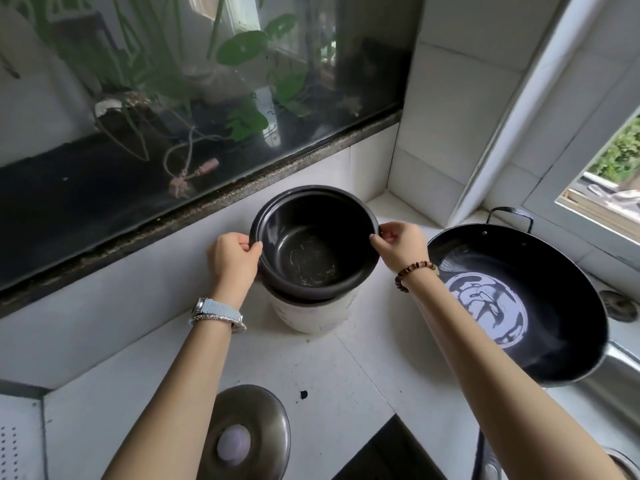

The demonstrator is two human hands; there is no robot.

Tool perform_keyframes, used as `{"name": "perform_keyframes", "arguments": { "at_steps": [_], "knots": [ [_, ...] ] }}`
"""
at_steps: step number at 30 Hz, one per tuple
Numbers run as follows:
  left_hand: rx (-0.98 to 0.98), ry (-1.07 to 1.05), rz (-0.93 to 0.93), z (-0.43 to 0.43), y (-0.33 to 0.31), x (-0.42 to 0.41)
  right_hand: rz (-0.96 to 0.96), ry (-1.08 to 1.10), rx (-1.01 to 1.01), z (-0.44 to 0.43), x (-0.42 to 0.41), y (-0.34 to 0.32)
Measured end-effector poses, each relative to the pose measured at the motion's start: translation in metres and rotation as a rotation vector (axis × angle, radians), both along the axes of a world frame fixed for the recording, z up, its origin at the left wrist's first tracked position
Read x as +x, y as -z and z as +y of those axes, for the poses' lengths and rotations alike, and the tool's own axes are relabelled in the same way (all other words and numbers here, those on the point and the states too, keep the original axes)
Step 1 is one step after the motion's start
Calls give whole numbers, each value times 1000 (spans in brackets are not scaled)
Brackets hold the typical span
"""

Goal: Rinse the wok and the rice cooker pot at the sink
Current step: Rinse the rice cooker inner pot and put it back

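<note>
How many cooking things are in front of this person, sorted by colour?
Black: 2, the rice cooker pot and the wok
White: 1, the cooker body
Silver: 1, the metal lid
Total: 4

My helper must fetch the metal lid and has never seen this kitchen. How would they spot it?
Start at the white counter under the window. In front of the white rice cooker, nearest the viewer, lies the lid. Unlike the black pot and wok, it is a grey metal dome with a pale knob.
</note>
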State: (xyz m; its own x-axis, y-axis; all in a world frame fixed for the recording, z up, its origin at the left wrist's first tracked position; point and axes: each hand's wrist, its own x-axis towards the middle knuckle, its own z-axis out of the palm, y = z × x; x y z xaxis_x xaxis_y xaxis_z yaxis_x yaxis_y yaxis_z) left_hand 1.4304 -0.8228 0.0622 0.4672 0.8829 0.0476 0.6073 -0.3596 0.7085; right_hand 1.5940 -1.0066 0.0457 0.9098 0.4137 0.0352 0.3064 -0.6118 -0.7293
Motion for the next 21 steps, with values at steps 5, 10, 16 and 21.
{"name": "perform_keyframes", "arguments": {
  "at_steps": [5,10,16,21],
  "knots": [
    [28,84,-114,-22,-36,1,-80,156,99,-45,-12,-23],
    [42,239,-187,-64,-63,6,-93,295,200,-110,-35,-43],
    [26,454,-171,-135,-68,18,-50,493,307,-202,-70,-51],
    [27,606,-146,-206,-59,33,-26,647,297,-280,-92,-42]
  ]
}}
